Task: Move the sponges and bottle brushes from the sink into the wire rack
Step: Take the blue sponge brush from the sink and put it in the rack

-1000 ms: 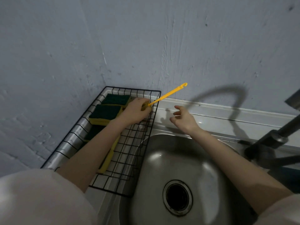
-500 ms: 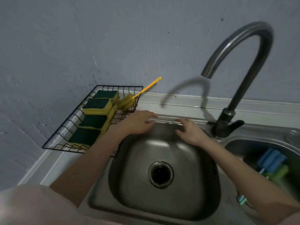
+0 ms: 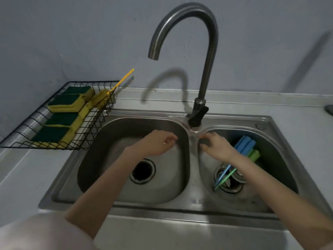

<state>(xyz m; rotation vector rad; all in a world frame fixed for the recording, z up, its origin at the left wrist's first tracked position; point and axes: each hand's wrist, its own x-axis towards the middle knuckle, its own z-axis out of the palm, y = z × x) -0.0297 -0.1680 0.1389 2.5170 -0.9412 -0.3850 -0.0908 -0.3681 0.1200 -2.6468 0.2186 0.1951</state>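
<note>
**Hands Empty Over Double Sink; Two Brushes in Right Basin**

The left hand (image 3: pixel 158 143) hovers over the left basin of the stainless-steel double sink (image 3: pixel 270 123), fingers loosely curled, gripping nothing. The right hand (image 3: pixel 216 147) sits just right of the divider ridge, fingers spread, also empty.

The blue foam bottle brush (image 3: pixel 245 144) and green foam bottle brush (image 3: pixel 254 155) lie in the right basin, heads near the far right wall, handles crossing the drain. The left basin is unobstructed.

The black wire rack (image 3: pixel 97 123) stands on the counter, touching the sink's left rim. It holds four green-and-yellow sponges (image 3: pixel 64 102) and a yellow bottle brush (image 3: pixel 100 96), whose handle projects past the rack's far right corner.
</note>
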